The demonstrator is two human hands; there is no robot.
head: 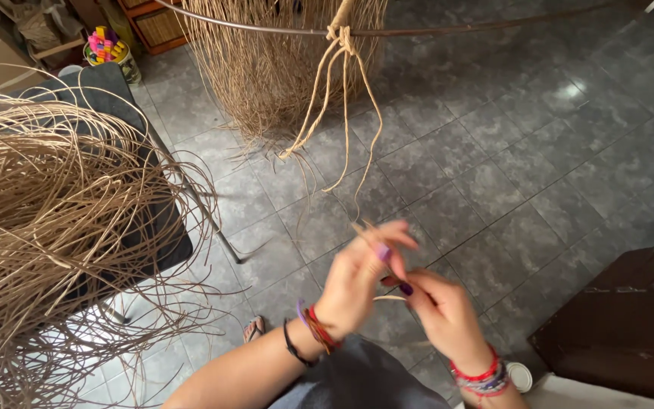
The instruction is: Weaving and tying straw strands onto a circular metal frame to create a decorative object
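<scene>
Both hands working one thin rattan strand above a grey tiled floor.

Left hand [357, 280] blurred, fingers curled narrow around the pale rattan strand [369, 233]; right hand [444, 314] pinches the same strand between thumb and forefinger, just beside the left. Strand sits between the two hands, mid-air, at lap level. Loose coil of rattan [47, 220] heaped on a dark chair [157, 227] to the left. Knotted cord [338, 45] hangs from a thin curved rod [456, 30] ahead, fibre bundle [266, 68] behind it.
</scene>
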